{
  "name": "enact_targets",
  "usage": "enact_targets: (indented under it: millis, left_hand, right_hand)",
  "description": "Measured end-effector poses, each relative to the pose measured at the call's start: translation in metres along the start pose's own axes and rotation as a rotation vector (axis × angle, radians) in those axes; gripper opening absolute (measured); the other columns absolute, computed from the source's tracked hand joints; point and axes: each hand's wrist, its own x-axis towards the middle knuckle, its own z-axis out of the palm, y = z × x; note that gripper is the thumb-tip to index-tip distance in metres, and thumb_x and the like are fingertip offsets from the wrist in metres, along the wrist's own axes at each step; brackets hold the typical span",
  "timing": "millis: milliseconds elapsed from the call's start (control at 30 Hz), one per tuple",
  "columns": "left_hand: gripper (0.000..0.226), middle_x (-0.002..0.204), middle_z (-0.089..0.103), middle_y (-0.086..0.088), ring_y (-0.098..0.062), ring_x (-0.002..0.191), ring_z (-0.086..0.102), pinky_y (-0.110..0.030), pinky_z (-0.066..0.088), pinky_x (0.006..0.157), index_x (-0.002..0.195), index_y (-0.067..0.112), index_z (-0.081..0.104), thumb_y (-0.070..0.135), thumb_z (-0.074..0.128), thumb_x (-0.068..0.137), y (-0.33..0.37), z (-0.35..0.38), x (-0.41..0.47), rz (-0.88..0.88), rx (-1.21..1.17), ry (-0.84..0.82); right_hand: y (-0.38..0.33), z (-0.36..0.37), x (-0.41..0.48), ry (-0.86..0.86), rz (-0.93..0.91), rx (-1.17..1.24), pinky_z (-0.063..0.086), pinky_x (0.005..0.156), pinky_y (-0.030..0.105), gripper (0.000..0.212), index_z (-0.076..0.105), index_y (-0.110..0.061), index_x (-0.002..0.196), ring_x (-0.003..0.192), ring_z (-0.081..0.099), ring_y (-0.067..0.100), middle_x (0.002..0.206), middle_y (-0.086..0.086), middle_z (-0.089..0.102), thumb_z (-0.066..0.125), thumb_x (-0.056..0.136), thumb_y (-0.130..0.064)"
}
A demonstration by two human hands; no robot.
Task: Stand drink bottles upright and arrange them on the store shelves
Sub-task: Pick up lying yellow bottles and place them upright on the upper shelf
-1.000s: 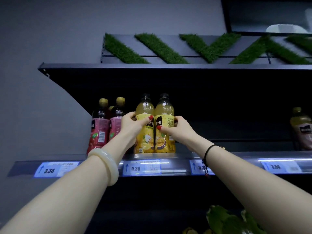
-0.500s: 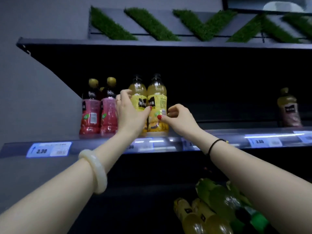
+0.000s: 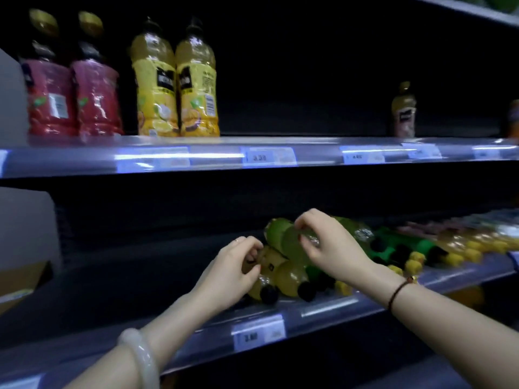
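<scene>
The price tag (image 3: 269, 156) on the rail of the upper shelf (image 3: 213, 153), above both hands, reads about "3.30", though blurred. A tag (image 3: 362, 157) further right on that rail shows digits too smeared to read. On the lower shelf's rail, a tag (image 3: 258, 332) just below and between the hands seems to read "3.00". The bottle labels are unreadable.

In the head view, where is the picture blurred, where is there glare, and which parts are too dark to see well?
Head view: motion blur smears the lying bottles at the right and softens both hands; glare streaks run along the upper shelf edge, washing out the price tags; the shelf back is nearly black, so nothing shows there.
</scene>
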Motion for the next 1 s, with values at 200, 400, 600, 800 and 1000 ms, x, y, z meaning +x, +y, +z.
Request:
enact_targets:
  millis: [200, 400, 600, 800, 1000]
  left_hand:
    - [0.069, 0.147, 0.035, 0.006, -0.009, 0.137, 0.028, -0.020, 0.021, 0.113, 0.146, 0.027, 0.031, 0.023, 0.064, 0.086, 0.020, 0.045, 0.038, 0.055, 0.166, -0.170]
    - [0.091, 0.159, 0.013, 0.004, -0.014, 0.147, 0.012, -0.036, 0.021, 0.118, 0.149, 0.038, 0.014, 0.027, 0.067, 0.076, 0.022, 0.074, 0.079, 0.070, 0.333, -0.235]
    - [0.102, 0.160, 0.009, 0.000, -0.013, 0.148, 0.005, -0.033, 0.015, 0.120, 0.150, 0.035, 0.012, 0.034, 0.074, 0.069, 0.023, 0.082, 0.103, 0.058, 0.378, -0.366]
    - [0.111, 0.158, 0.016, 0.000, -0.009, 0.146, 0.011, -0.032, 0.023, 0.118, 0.149, 0.033, 0.017, 0.044, 0.081, 0.059, 0.013, 0.087, 0.101, -0.016, 0.299, -0.293]
    - [0.113, 0.159, 0.012, 0.001, -0.011, 0.147, 0.012, -0.031, 0.025, 0.117, 0.149, 0.032, 0.017, 0.042, 0.084, 0.059, 0.013, 0.092, 0.103, -0.084, 0.326, -0.278]
  right_hand:
    - [0.070, -0.020, -0.022, -0.164, 0.183, -0.225, 0.031, 0.100, 0.035, 0.040, 0.054, -0.016, 0.122, 0.121, 0.045, 0.023, 0.126, 0.001, 0.052, 0.054, 0.083, -0.011]
    - [0.131, -0.045, -0.017, -0.483, 0.316, -0.123, 0.015, 0.115, 0.037, 0.065, 0.037, -0.020, 0.143, 0.141, 0.025, 0.020, 0.150, 0.000, 0.033, 0.053, 0.082, -0.005]
    - [0.174, -0.050, 0.000, -0.392, 0.307, 0.369, 0.041, 0.087, 0.004, 0.059, 0.054, -0.010, 0.129, 0.117, 0.054, 0.013, 0.122, 0.000, 0.059, 0.045, 0.075, 0.011]
    - [0.223, -0.048, 0.001, -0.600, 0.137, 0.127, 0.027, 0.117, 0.036, 0.086, 0.029, -0.031, 0.147, 0.140, 0.032, 0.008, 0.151, -0.007, 0.036, 0.060, 0.075, 0.005]
    - [0.227, -0.016, -0.005, -0.507, -0.027, -0.034, 0.016, 0.115, 0.049, 0.112, 0.006, -0.032, 0.150, 0.144, 0.021, 0.011, 0.157, -0.010, 0.021, 0.081, 0.066, -0.042]
